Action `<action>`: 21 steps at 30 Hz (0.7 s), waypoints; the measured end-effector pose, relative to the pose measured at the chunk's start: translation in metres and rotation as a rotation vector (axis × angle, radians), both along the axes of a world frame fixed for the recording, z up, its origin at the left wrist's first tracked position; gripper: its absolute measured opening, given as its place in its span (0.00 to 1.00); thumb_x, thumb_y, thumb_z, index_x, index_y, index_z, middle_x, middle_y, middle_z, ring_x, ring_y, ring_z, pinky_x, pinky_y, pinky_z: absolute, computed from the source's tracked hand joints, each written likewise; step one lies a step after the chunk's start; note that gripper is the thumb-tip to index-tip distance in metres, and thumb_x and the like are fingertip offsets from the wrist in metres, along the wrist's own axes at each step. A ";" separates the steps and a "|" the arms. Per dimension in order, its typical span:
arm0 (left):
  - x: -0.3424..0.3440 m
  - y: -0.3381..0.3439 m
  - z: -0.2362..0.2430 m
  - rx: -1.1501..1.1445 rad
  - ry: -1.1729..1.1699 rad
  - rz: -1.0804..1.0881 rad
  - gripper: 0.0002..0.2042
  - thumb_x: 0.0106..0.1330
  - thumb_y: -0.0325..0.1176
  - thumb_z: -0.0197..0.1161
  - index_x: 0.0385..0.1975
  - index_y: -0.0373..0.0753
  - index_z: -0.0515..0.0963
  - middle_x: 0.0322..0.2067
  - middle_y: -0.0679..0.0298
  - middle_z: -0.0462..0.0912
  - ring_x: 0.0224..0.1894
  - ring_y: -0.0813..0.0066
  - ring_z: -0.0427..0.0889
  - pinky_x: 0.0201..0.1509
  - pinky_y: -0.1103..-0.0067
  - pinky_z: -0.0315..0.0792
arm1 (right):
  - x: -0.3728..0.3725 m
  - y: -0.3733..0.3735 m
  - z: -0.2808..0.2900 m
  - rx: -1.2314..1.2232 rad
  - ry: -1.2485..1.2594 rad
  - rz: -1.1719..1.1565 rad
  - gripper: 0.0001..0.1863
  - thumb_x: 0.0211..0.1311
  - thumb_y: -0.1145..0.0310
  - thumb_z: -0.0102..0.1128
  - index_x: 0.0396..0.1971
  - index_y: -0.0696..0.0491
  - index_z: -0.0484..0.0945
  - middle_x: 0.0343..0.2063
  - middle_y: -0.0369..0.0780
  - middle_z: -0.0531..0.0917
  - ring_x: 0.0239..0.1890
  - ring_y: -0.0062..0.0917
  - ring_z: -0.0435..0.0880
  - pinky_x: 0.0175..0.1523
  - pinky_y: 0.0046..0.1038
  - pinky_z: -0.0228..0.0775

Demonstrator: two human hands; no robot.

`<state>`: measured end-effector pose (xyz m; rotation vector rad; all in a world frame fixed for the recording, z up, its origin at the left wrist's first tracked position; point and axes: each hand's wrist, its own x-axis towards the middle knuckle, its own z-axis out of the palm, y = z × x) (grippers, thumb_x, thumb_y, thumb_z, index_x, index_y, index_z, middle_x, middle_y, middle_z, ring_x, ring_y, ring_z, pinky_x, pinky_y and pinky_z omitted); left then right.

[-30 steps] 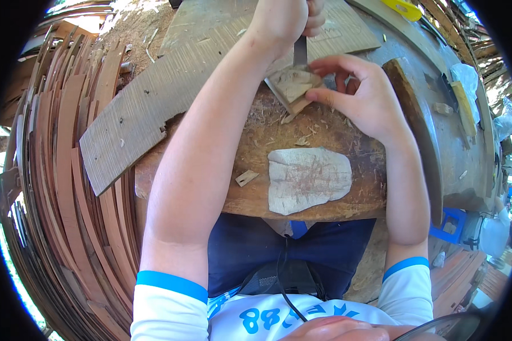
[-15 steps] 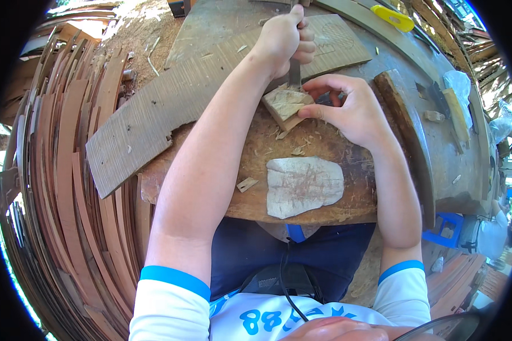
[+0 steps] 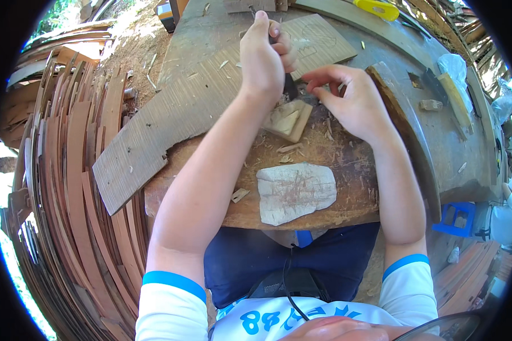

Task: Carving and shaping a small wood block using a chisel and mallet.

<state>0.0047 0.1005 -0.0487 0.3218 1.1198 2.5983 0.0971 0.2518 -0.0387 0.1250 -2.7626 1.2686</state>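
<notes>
My left hand (image 3: 264,54) is closed around an upright chisel (image 3: 290,88), whose dark flat blade points down at a small wooden block (image 3: 290,119). Fresh pale cuts mark the block's top, and it lies on the brown worktop. Whether the blade touches it, I cannot tell. Just right of the blade hovers my right hand (image 3: 350,99), thumb and forefinger curved and apart, holding nothing I can see. Thin wood shavings (image 3: 290,148) are scattered in front of the block. Nearer to me lies a flat whitish slab (image 3: 297,193) with reddish scratches.
A long grooved board (image 3: 170,125) slants across the bench on the left. A thick dark-edged plank (image 3: 407,131) stands along the right. Farther off lie a yellow-handled tool (image 3: 378,8) and a plastic bag (image 3: 454,77). Stacked wooden strips (image 3: 79,187) fill the left side; a blue stool (image 3: 455,219) stands right.
My right hand has let go of the wooden block and moved slightly off it. The block has turned on the bench. My left hand and the chisel have shifted and tilted a little.
</notes>
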 end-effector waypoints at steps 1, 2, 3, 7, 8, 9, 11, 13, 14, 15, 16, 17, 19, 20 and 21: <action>0.007 0.004 0.001 -0.021 0.053 0.158 0.15 0.80 0.46 0.44 0.30 0.46 0.62 0.17 0.74 0.55 0.16 0.83 0.49 0.22 0.78 0.45 | 0.002 -0.004 0.005 -0.008 -0.005 0.003 0.16 0.59 0.74 0.65 0.49 0.54 0.86 0.35 0.38 0.89 0.26 0.17 0.75 0.35 0.25 0.71; 0.012 0.009 0.003 -0.013 0.034 0.229 0.16 0.80 0.48 0.44 0.31 0.46 0.62 0.17 0.73 0.55 0.16 0.82 0.50 0.22 0.78 0.46 | 0.006 -0.009 0.012 -0.001 0.008 0.019 0.17 0.58 0.73 0.66 0.49 0.54 0.85 0.35 0.38 0.89 0.26 0.19 0.76 0.35 0.26 0.72; 0.015 0.010 0.000 -0.018 0.022 0.227 0.16 0.80 0.48 0.44 0.31 0.46 0.62 0.17 0.73 0.55 0.16 0.82 0.50 0.22 0.78 0.46 | 0.010 -0.012 0.017 0.008 0.021 0.036 0.17 0.58 0.71 0.66 0.49 0.53 0.84 0.34 0.38 0.88 0.27 0.20 0.77 0.35 0.27 0.72; 0.013 0.003 0.001 0.006 0.122 0.277 0.17 0.80 0.49 0.44 0.31 0.45 0.63 0.19 0.73 0.57 0.17 0.82 0.51 0.23 0.78 0.47 | 0.030 -0.028 0.014 0.128 0.047 0.149 0.40 0.54 0.66 0.76 0.68 0.49 0.67 0.47 0.40 0.78 0.42 0.27 0.78 0.52 0.29 0.73; 0.010 0.000 0.001 0.020 0.126 0.259 0.18 0.79 0.51 0.43 0.31 0.44 0.64 0.19 0.72 0.57 0.18 0.82 0.51 0.23 0.78 0.48 | 0.031 -0.029 0.011 0.190 0.065 0.172 0.48 0.51 0.64 0.78 0.72 0.48 0.61 0.51 0.44 0.76 0.52 0.35 0.78 0.61 0.34 0.69; 0.005 -0.001 0.002 0.027 0.131 0.261 0.18 0.79 0.51 0.43 0.31 0.44 0.64 0.19 0.72 0.57 0.18 0.82 0.51 0.23 0.78 0.48 | 0.028 -0.027 0.008 0.197 0.070 0.173 0.48 0.51 0.64 0.78 0.72 0.48 0.61 0.51 0.44 0.76 0.52 0.35 0.78 0.61 0.34 0.69; 0.002 -0.009 0.006 0.087 0.031 0.214 0.20 0.78 0.55 0.42 0.32 0.44 0.64 0.20 0.72 0.56 0.19 0.81 0.51 0.25 0.79 0.50 | 0.026 -0.026 0.001 0.235 0.092 0.176 0.47 0.50 0.69 0.76 0.72 0.49 0.61 0.51 0.44 0.76 0.58 0.39 0.76 0.67 0.36 0.66; -0.004 -0.014 0.011 0.065 0.071 0.169 0.23 0.77 0.58 0.41 0.32 0.42 0.66 0.20 0.72 0.55 0.21 0.80 0.51 0.27 0.78 0.51 | 0.024 -0.019 0.011 0.222 0.072 0.210 0.47 0.50 0.72 0.74 0.72 0.50 0.61 0.53 0.45 0.76 0.61 0.40 0.74 0.69 0.36 0.65; -0.003 -0.012 0.015 0.180 0.040 0.101 0.23 0.78 0.58 0.42 0.31 0.44 0.66 0.19 0.73 0.54 0.18 0.81 0.51 0.24 0.79 0.49 | 0.024 -0.015 0.015 0.209 0.057 0.242 0.47 0.50 0.74 0.72 0.72 0.51 0.60 0.55 0.46 0.76 0.63 0.41 0.73 0.71 0.37 0.63; -0.001 -0.012 0.017 0.295 0.009 0.032 0.22 0.79 0.58 0.43 0.30 0.46 0.66 0.17 0.75 0.54 0.16 0.82 0.50 0.20 0.79 0.47 | 0.024 -0.011 0.013 0.206 0.048 0.238 0.47 0.50 0.74 0.72 0.72 0.51 0.60 0.55 0.46 0.76 0.63 0.41 0.73 0.71 0.37 0.63; 0.001 -0.011 0.018 0.247 0.022 0.034 0.25 0.77 0.60 0.43 0.29 0.44 0.67 0.17 0.73 0.55 0.16 0.82 0.52 0.21 0.78 0.47 | 0.021 -0.007 0.015 0.272 0.077 0.266 0.47 0.50 0.76 0.70 0.72 0.52 0.60 0.58 0.47 0.75 0.66 0.42 0.71 0.72 0.37 0.62; 0.004 -0.012 0.019 0.249 0.025 0.027 0.25 0.77 0.60 0.43 0.29 0.44 0.67 0.17 0.73 0.55 0.16 0.82 0.52 0.21 0.78 0.47 | 0.020 -0.004 0.017 0.339 0.106 0.293 0.46 0.50 0.78 0.68 0.73 0.52 0.60 0.62 0.48 0.73 0.68 0.43 0.69 0.73 0.38 0.61; 0.009 -0.016 0.014 0.126 0.104 -0.032 0.25 0.76 0.58 0.40 0.33 0.40 0.69 0.22 0.71 0.57 0.22 0.79 0.52 0.28 0.78 0.51 | 0.020 -0.001 0.011 0.340 0.103 0.311 0.46 0.50 0.72 0.72 0.72 0.51 0.61 0.64 0.47 0.71 0.67 0.46 0.67 0.73 0.41 0.61; 0.009 -0.019 0.012 0.167 0.137 -0.110 0.27 0.76 0.59 0.39 0.33 0.38 0.70 0.23 0.70 0.58 0.23 0.79 0.53 0.29 0.78 0.51 | 0.022 -0.002 0.008 0.312 0.109 0.289 0.46 0.50 0.69 0.72 0.72 0.50 0.61 0.63 0.46 0.72 0.68 0.46 0.66 0.73 0.42 0.61; 0.006 -0.018 0.011 0.170 0.146 -0.112 0.27 0.76 0.59 0.39 0.33 0.38 0.70 0.23 0.70 0.58 0.23 0.79 0.53 0.29 0.78 0.51 | 0.023 -0.002 0.008 0.283 0.114 0.268 0.46 0.51 0.67 0.73 0.72 0.49 0.62 0.63 0.46 0.72 0.68 0.45 0.66 0.73 0.43 0.60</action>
